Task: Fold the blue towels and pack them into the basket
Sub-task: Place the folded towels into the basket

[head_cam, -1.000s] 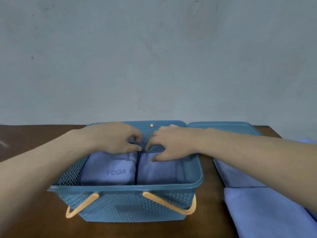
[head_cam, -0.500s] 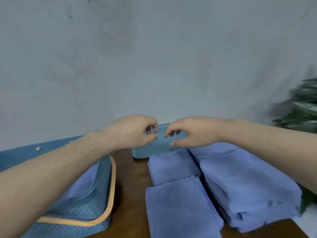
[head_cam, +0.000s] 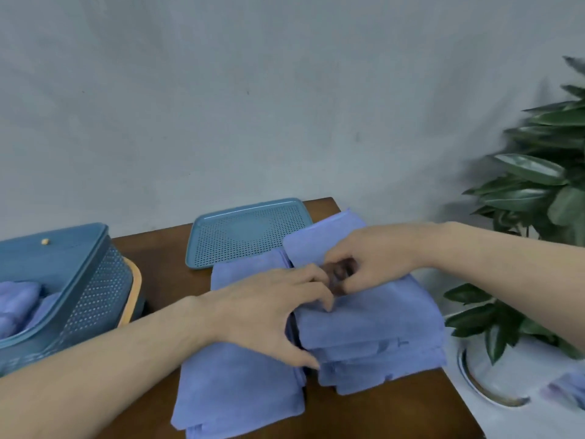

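A stack of blue towels (head_cam: 380, 331) lies on the right part of the brown table (head_cam: 158, 258). My left hand (head_cam: 272, 312) sits on the stack's left edge, fingers on top and thumb against its side. My right hand (head_cam: 376, 258) is over the top towel with curled fingers pinching the cloth. A folded blue towel (head_cam: 237, 394) lies in front of the stack on the left, with another (head_cam: 247, 270) behind it. The blue perforated basket (head_cam: 95, 286) with orange handles stands at the left edge, and folded towels (head_cam: 19, 299) show inside it.
The basket's blue perforated lid (head_cam: 247, 232) lies flat at the back of the table, touching the towels. A green leafy plant (head_cam: 538, 201) in a white pot (head_cam: 493, 384) stands just past the table's right edge. A grey wall is behind.
My view has swung right, away from the basket. Both hands left the basket, moved right over the lid, and came down on the towel stack.
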A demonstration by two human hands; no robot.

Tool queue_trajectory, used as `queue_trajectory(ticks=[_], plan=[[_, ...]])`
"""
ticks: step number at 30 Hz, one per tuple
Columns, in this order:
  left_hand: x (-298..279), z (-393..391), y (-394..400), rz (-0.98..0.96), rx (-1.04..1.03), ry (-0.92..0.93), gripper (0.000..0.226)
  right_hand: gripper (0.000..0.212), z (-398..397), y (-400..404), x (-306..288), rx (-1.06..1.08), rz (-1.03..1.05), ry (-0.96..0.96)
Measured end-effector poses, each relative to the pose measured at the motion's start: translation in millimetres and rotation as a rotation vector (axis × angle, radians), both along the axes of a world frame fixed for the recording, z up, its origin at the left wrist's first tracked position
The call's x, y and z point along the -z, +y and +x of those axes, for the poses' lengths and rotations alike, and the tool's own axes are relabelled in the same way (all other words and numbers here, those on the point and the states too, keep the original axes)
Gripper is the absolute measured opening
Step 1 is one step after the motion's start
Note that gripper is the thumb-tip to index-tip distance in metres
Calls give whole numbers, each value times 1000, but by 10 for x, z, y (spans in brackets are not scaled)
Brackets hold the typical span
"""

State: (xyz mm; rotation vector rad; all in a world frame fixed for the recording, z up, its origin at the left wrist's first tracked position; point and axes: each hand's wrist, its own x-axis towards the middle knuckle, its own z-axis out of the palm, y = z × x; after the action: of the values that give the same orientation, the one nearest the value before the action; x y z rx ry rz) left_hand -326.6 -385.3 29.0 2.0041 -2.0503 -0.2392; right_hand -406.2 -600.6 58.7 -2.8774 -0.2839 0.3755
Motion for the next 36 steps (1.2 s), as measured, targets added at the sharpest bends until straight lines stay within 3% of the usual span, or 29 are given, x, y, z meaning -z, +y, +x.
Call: queue_trajectory(ticks=[3, 7, 11, 14, 17, 19, 23, 28, 31, 33, 36], plan=[[21, -14, 12, -11, -75, 139, 40, 7, -43, -24, 0, -44, 31, 0], [-23, 0, -2, -27, -236, 326, 24, 15, -39, 16, -75, -40, 65, 1], [-97, 58, 0, -142, -408, 512, 19, 30, -23, 93, -252, -16, 238, 2], [-158, 143, 47, -290, -490, 636, 10, 44, 9, 164, -340, 17, 139, -58], [-261, 223, 118, -433, -550, 838, 23, 28, 111, 283, -405, 27, 109, -180], [-352, 289, 198, -497, -590, 894, 36, 17, 210, 347, -465, 65, 240, -226], [-580, 454, 495, -513, -655, 940, 65, 19, 410, 495, -598, 169, 633, -183], [-793, 690, 978, -615, -778, 1038, 42, 26, 716, 810, -737, 200, 1082, -16], [-846, 846, 1334, -704, -729, 1256, 74, 24, 927, 1103, -817, 199, 1307, 54], [-873, 908, 1529, -781, -662, 1378, 80, 24, 1067, 1346, -885, 200, 1450, 82], [-899, 995, 1782, -914, -692, 1314, 84, 26, 1298, 1708, -938, 252, 1573, 97]])
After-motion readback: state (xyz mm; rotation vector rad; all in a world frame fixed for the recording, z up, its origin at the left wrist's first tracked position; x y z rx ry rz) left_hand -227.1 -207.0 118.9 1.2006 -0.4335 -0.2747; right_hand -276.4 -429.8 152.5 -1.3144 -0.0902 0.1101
